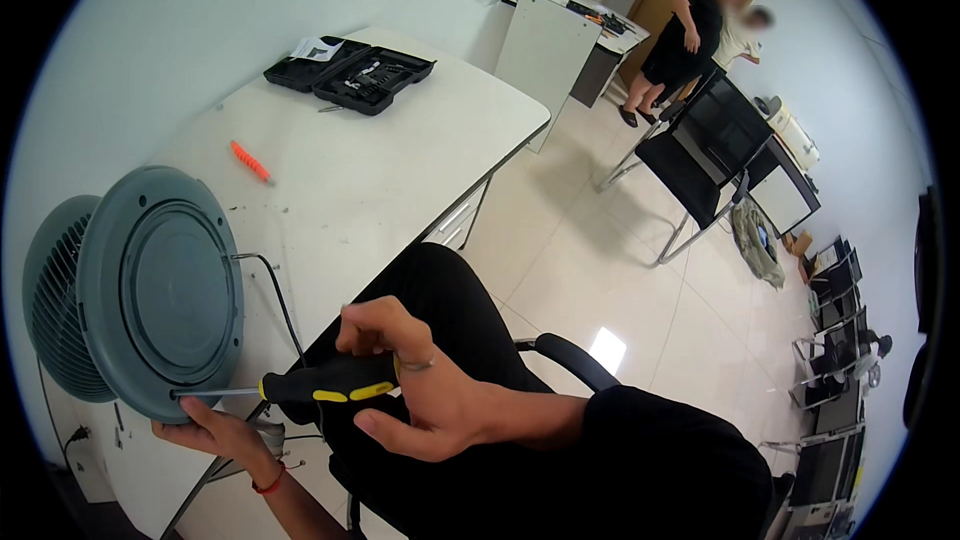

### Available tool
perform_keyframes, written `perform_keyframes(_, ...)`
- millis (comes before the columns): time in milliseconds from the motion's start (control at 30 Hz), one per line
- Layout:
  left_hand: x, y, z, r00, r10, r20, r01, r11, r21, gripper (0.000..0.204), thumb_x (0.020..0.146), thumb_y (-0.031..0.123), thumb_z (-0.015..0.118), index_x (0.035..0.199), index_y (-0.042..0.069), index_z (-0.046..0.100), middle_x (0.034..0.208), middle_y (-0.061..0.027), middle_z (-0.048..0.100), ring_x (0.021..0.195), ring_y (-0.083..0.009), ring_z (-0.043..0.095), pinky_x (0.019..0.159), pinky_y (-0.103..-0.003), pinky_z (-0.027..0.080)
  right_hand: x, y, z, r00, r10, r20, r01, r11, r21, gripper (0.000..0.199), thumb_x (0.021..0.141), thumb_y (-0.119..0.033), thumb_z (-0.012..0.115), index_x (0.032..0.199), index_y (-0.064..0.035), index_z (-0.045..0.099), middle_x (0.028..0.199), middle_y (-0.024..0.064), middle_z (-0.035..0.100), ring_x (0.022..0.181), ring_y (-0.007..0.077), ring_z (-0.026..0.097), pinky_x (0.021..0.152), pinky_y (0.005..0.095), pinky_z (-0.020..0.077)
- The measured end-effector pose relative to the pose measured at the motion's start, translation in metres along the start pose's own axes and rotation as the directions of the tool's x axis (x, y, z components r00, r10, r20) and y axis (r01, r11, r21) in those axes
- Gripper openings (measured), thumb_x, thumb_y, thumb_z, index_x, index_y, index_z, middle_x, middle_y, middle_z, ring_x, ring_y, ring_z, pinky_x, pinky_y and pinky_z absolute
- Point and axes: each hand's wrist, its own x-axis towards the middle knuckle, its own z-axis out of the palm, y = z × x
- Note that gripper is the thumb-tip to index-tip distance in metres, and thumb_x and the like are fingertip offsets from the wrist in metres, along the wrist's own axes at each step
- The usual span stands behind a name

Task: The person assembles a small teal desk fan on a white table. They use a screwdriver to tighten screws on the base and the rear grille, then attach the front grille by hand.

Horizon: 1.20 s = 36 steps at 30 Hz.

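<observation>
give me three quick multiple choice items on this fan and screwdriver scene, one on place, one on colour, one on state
1. Where is the open tool case?
A. far end of the white table
B. on the floor
C. on the chair

2. What colour is the screwdriver handle?
A. all red
B. black and yellow
C. blue

3. What is the right hand doing?
A. resting empty
B. holding a cup
C. gripping the screwdriver, tip at the grey fan base

Answers: 1 A, it lies near the table's far edge. 2 B, yellow patches on black. 3 C, fingers wrap the handle while the left hand steadies the fan.

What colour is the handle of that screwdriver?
The screwdriver handle is black with yellow patches, held in the right hand; the head view shows it.
</observation>
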Motion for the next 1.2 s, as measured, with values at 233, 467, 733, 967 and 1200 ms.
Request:
perform_keyframes(233, -0.004, 0.000, 0.004, 0.998, -0.037, -0.054, 0.033, 0.997, -0.074, 0.046, 0.105, 0.030, 0.057, 0.132, -0.005, 0.042, 0.125, -0.0163, 0.052, 0.114, -0.0231, 0.052, 0.103, -0.036, 0.040, -0.006, -0.004, -0.007, 0.972, 0.197, 0.126, -0.214, 0.967, 0.137, 0.069, 0.092, -0.011, 0.063, 0.149, -0.0025, 0.024, 0.114, 0.0178, 0.051, 0.102, 0.0246, 0.052, 0.092, 0.0378, 0.0434)
perform_keyframes(467, -0.009, -0.004, 0.006, 1.000, 0.019, 0.008, -0.019, 1.000, 0.006, 0.058, 0.100, 0.032, 0.065, 0.136, -0.003, 0.035, 0.125, -0.0137, 0.048, 0.108, -0.0224, 0.049, 0.097, -0.037, 0.042, -0.001, -0.015, -0.011, 0.991, 0.129, 0.044, -0.114, 0.963, -0.244, 0.050, 0.091, -0.006, 0.064, 0.137, 0.0006, 0.045, 0.110, 0.0146, 0.058, 0.085, 0.0191, 0.059, 0.076, 0.0304, 0.0500)
perform_keyframes(733, -0.004, -0.019, -0.011, 0.992, 0.110, 0.067, -0.098, 0.981, -0.166, 0.052, 0.099, 0.021, 0.066, 0.134, 0.001, 0.033, 0.117, -0.0091, 0.048, 0.100, -0.0118, 0.053, 0.090, -0.027, 0.047, -0.029, 0.008, 0.007, 0.995, -0.008, 0.100, 0.027, 0.983, -0.182, 0.067, 0.089, -0.013, 0.064, 0.143, -0.0022, 0.028, 0.109, 0.0199, 0.055, 0.079, 0.0167, 0.054, 0.074, 0.0274, 0.0476)
perform_keyframes(967, -0.002, 0.003, 0.002, 0.987, 0.140, 0.080, -0.126, 0.979, -0.160, 0.041, 0.102, 0.014, 0.058, 0.131, -0.002, 0.035, 0.118, -0.0089, 0.047, 0.101, -0.0118, 0.051, 0.093, -0.026, 0.042, -0.012, -0.002, 0.004, 0.979, -0.189, 0.077, 0.201, 0.955, -0.218, 0.080, 0.081, -0.023, 0.082, 0.141, 0.0000, 0.033, 0.092, 0.0160, 0.062, 0.072, 0.0201, 0.062, 0.063, 0.0253, 0.0526)
perform_keyframes(1200, 0.004, 0.012, 0.006, 0.993, 0.085, 0.077, -0.057, 0.946, -0.318, 0.041, 0.102, 0.011, 0.059, 0.133, -0.002, 0.035, 0.120, -0.0074, 0.043, 0.101, -0.0107, 0.050, 0.095, -0.026, 0.041, -0.021, -0.018, 0.018, 0.981, -0.170, 0.090, 0.172, 0.985, -0.022, 0.075, 0.081, -0.017, 0.079, 0.140, -0.0012, 0.035, 0.102, 0.0224, 0.058, 0.065, 0.0225, 0.059, 0.054, 0.0280, 0.0494)
